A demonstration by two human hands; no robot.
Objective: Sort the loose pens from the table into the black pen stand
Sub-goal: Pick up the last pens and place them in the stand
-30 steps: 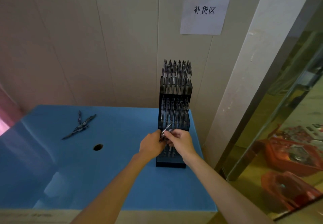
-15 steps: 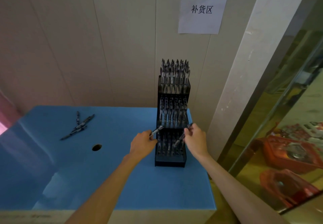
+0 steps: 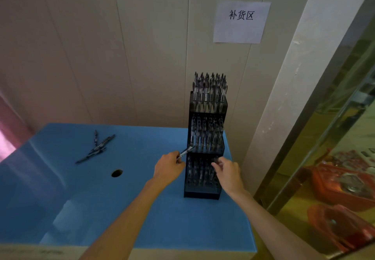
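— Since half a second back: right hand (image 3: 228, 171) dropped from the stand's right edge to the front of the bottom tier; slanted pen formerly in it no longer distinct. Left hand (image 3: 168, 168) barely shifted.

— Left hand's grip?

— Fingers curled, pinching one pen (image 3: 185, 152) by its lower end; pen angled up and right, tip touching or just short of the left edge of the middle tier. Cannot tell which.

— Right hand?

— Fingers bent, tips at the tops of the bottom-tier pens. Something dark at the fingertips (image 3: 215, 161); gripped or merely touched, cannot tell. Hands apart, one either side of the bottom tier.

— Container?

— Black pen stand (image 3: 207, 150), three stepped tiers, upright near the right rear corner of the blue worktop (image 3: 142, 219). Top and middle tiers packed with upright pens; bottom tier also holding pens, dim behind its dark front.

— Left to sort?

— Loose pens (image 3: 97, 148) in a small crossed heap, far left of worktop, well apart from stand. Round hole (image 3: 116, 173) between heap and hands. Paper sign (image 3: 241, 22) on wall above.
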